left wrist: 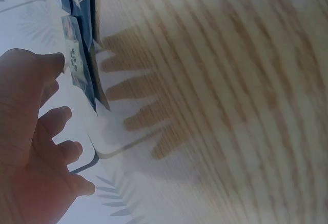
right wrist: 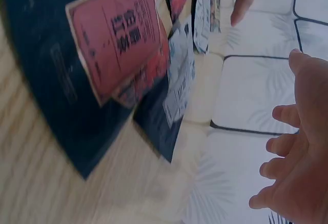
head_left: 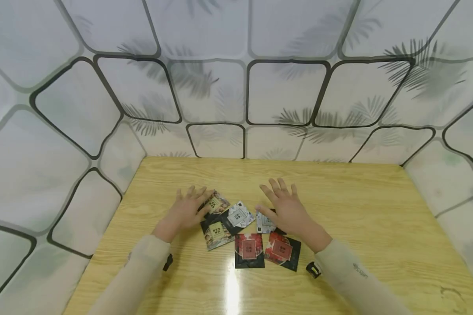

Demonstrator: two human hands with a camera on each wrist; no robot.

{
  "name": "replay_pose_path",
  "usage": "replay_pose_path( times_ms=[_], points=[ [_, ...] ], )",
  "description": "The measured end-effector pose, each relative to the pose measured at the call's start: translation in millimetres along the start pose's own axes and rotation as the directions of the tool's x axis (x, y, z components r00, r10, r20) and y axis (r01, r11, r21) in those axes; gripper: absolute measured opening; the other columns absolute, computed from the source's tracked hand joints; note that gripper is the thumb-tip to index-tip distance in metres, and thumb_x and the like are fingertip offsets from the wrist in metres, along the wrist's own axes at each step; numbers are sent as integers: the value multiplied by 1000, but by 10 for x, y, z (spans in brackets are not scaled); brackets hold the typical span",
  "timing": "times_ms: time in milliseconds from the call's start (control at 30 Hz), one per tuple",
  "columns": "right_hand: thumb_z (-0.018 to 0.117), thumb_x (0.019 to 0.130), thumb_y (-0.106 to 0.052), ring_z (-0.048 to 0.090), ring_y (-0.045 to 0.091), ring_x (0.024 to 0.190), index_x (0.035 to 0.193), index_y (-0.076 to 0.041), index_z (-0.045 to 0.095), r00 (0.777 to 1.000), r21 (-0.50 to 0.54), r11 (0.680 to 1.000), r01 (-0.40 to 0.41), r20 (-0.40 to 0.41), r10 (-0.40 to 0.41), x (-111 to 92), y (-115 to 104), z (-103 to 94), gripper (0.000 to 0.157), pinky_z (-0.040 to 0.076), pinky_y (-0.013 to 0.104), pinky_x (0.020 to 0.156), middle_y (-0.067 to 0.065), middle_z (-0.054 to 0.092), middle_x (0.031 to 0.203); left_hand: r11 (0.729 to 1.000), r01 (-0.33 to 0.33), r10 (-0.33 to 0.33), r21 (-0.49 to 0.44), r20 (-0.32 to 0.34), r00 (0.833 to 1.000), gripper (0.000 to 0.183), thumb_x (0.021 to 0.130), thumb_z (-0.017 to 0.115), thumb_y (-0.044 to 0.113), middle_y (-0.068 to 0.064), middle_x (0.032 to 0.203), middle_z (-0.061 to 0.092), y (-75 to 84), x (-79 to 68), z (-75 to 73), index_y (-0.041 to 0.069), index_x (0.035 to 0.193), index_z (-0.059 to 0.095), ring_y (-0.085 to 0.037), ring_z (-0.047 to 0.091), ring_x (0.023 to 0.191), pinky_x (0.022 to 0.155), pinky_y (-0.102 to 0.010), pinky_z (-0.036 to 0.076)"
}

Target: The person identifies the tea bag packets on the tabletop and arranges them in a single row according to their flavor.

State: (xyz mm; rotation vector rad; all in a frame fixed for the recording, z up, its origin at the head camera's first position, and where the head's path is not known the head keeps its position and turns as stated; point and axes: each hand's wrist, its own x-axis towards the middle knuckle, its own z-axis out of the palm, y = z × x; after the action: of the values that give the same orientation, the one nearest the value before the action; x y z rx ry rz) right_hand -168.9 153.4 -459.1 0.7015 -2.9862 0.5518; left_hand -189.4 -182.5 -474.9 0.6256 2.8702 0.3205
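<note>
Several flat square sachets lie grouped mid-table. My left hand (head_left: 186, 211) is spread at the left of the group, its fingers over the edge of a brown-patterned sachet (head_left: 217, 203); in the left wrist view the fingers hover beside a sachet (left wrist: 78, 55) without gripping it. Below lies a second brown-patterned sachet (head_left: 217, 235), overlapped by a white-and-black one (head_left: 238, 216). Fingers spread, my right hand (head_left: 289, 213) hovers over another white-and-black sachet (head_left: 263, 223), partly hiding it. Nearest me are two red-and-black sachets, one straight (head_left: 249, 250), one tilted (head_left: 282, 251).
The sachets rest on a light wood-grain table (head_left: 358, 210). Pale walls (head_left: 285, 94) with dark rounded outlines and leaf prints enclose its back and sides. A dark wrist-worn piece (head_left: 313, 270) sits by the right cuff, another (head_left: 168, 262) by the left.
</note>
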Motion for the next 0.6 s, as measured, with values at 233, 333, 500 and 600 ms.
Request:
replay_pose_path(
  times_ms=[233, 333, 500, 600],
  points=[
    [56, 106, -56, 22, 48, 160, 163, -13, 42, 999, 15, 999, 44, 16, -44, 49, -159, 181, 73, 15, 80, 122, 25, 33, 170, 1000, -3, 3, 4, -5, 1000, 59, 113, 46, 39, -16, 172, 31, -30, 26, 91, 19, 167, 33, -54, 21, 158, 122, -80, 8],
    [55, 106, -56, 24, 49, 160, 162, -12, 43, 998, 22, 998, 57, 29, -57, 69, -205, 255, 73, 17, 79, 122, 25, 34, 169, 1000, -10, 10, 8, -9, 1000, 60, 113, 48, 39, -15, 172, 32, -33, 48, 120, 20, 167, 33, -54, 22, 158, 122, -80, 9],
    [53, 107, -55, 23, 48, 160, 163, -10, 42, 995, 51, 996, 68, 75, -71, 93, -280, 345, 72, 16, 78, 124, 25, 33, 169, 1000, -15, 15, 3, 0, 1000, 61, 112, 50, 37, -15, 172, 32, -18, 78, 137, 21, 168, 32, -54, 21, 158, 122, -80, 8],
    [51, 108, -56, 24, 47, 160, 163, -10, 42, 991, 40, 996, 80, 105, -84, 112, -324, 399, 72, 17, 76, 125, 25, 33, 169, 1000, -17, 17, -2, 6, 1000, 61, 112, 51, 36, -15, 172, 31, -4, 89, 136, 21, 168, 31, -54, 21, 158, 122, -80, 8]
  ],
)
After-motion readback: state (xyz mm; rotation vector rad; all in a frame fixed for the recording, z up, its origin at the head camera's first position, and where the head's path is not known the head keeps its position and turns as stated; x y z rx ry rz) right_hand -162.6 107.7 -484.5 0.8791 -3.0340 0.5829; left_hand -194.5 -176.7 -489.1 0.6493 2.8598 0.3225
